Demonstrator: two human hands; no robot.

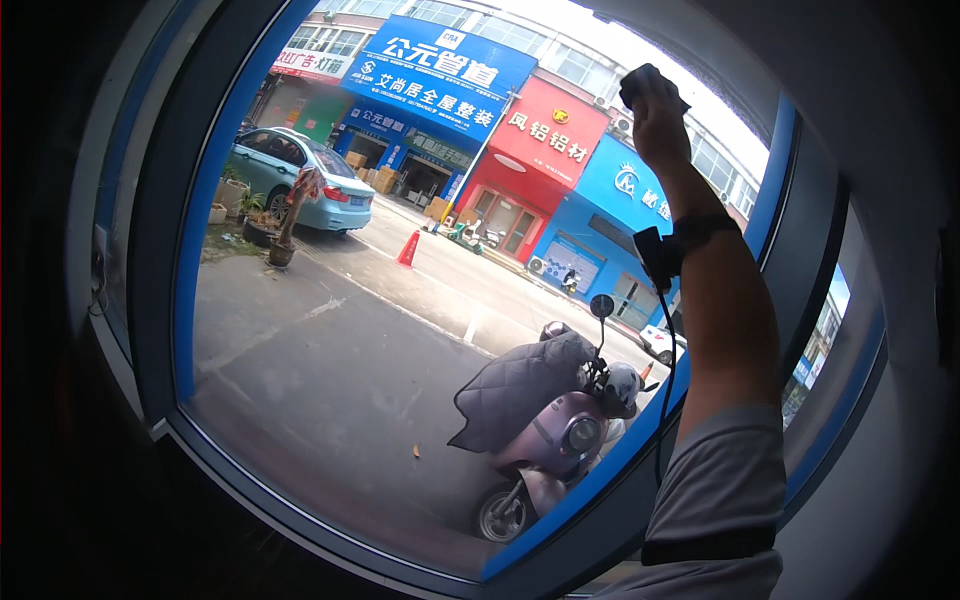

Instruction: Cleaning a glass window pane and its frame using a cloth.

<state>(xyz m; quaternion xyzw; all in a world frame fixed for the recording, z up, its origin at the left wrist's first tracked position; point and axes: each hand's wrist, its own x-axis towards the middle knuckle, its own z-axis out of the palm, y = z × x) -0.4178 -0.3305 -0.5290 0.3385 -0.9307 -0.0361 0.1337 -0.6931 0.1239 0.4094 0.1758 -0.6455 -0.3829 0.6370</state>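
My right hand [660, 125] is raised high at the upper right, in front of a large window pane [330, 430]. Its fingers are closed round a small black thing [645, 85], which may be a folded cloth or a pad; its kind cannot be made out against the bright sky. Whether that thing touches the glass is unclear. A black strap with a small device [655, 260] sits on my right wrist, and a cable hangs from it along the forearm. My left hand is out of the picture.
A blue and grey window frame [185, 250] surrounds the pane. Beyond the glass stand a purple scooter [560, 430] with a quilted cover, a light blue car [300, 175], a potted plant [282, 250] and a red traffic cone [409, 248]. Shopfronts [550, 140] line the far side.
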